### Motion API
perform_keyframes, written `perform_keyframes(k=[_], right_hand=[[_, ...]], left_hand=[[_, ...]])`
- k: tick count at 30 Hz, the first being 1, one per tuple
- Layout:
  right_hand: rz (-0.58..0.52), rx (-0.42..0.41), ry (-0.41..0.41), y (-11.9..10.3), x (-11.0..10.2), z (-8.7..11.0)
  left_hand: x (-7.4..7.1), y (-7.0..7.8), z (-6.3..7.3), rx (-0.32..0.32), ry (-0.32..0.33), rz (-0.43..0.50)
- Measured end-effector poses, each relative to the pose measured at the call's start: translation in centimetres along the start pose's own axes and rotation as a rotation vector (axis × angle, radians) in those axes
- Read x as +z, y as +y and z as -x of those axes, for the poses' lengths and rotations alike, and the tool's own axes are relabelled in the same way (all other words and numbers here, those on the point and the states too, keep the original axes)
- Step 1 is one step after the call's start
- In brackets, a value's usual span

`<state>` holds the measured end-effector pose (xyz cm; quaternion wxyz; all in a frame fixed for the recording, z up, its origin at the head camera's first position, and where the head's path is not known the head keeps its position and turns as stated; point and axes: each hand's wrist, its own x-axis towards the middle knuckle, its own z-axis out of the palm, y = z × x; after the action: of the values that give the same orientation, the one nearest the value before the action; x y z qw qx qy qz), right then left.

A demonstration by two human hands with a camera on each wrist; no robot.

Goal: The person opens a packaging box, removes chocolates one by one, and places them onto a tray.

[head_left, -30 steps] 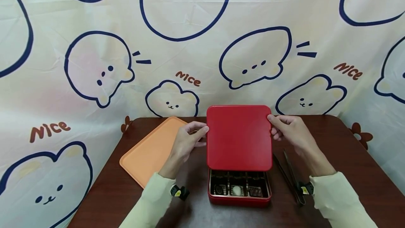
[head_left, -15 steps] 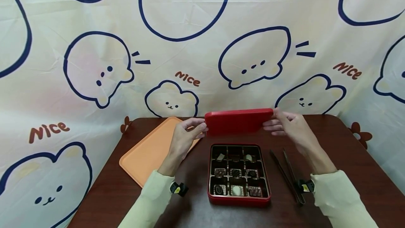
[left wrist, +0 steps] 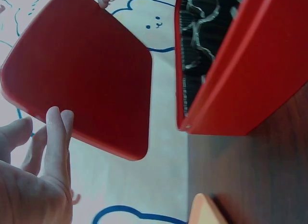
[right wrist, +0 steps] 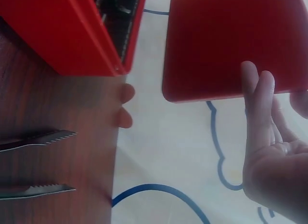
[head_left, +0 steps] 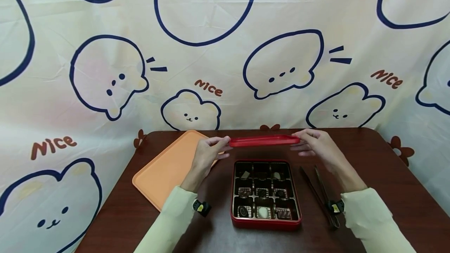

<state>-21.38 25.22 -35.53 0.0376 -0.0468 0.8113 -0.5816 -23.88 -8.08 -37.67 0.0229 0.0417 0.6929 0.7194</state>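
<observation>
A red square tin lid (head_left: 263,141) is held up behind the open tin, almost edge-on in the head view. Its left edge is pinched by my left hand (head_left: 205,157), and its right edge by my right hand (head_left: 320,149). Both wrist views show the lid's broad flat face, with two fingers of the left hand (left wrist: 45,173) and of the right hand (right wrist: 269,147) reaching under it. Below, the red tin (head_left: 266,225) stands on the table, divided into several compartments with chocolates; one, in the front row, is white (head_left: 263,211).
Black tongs (head_left: 318,196) with toothed tips lie spread to the right of the tin. On the left, an orange tray (head_left: 166,167) sits at an angle on the dark wooden table (head_left: 383,190). A printed cloth (head_left: 225,61) hangs behind the table.
Both hands have turned the lid from facing the head camera to nearly edge-on, lifting its lower side away. The tin's back rows, formerly hidden behind it, now show.
</observation>
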Motion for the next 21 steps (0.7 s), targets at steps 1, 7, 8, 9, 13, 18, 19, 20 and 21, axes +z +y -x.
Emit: perform_keyframes(k=[1, 7, 8, 9, 13, 18, 19, 20, 21], right_hand=[[-0.002, 0.003, -0.006, 0.2, 0.1, -0.1], [0.006, 0.073, -0.004, 1.3, 0.4, -1.3], [0.012, 0.086, 0.000, 1.4, 0.5, -1.6], [0.021, 0.096, 0.004, 1.6, 0.5, -1.8], [0.037, 0.121, 0.001, 2.5, 0.7, -2.9], [0.059, 0.133, -0.019, 3.6, 0.8, -3.9], [0.064, 0.134, -0.022, 3.8, 0.8, -4.0], [0.069, 0.135, -0.026, 4.0, 0.9, -4.2], [0.077, 0.138, -0.024, 4.2, 0.9, -4.3]], left_hand=[[0.0, -0.2, -0.2, -0.016, 0.012, -0.001], [0.3, -1.2, -1.1, -0.080, 0.043, -0.027], [0.4, -1.4, -1.4, -0.088, 0.047, -0.029], [0.5, -1.6, -1.6, -0.094, 0.053, -0.030], [0.8, -2.4, -2.6, -0.116, 0.087, -0.023], [1.0, -3.2, -3.4, -0.145, 0.122, -0.044], [1.0, -3.3, -3.6, -0.151, 0.126, -0.051], [1.0, -3.4, -3.7, -0.153, 0.128, -0.057], [1.0, -3.5, -3.8, -0.155, 0.129, -0.063]])
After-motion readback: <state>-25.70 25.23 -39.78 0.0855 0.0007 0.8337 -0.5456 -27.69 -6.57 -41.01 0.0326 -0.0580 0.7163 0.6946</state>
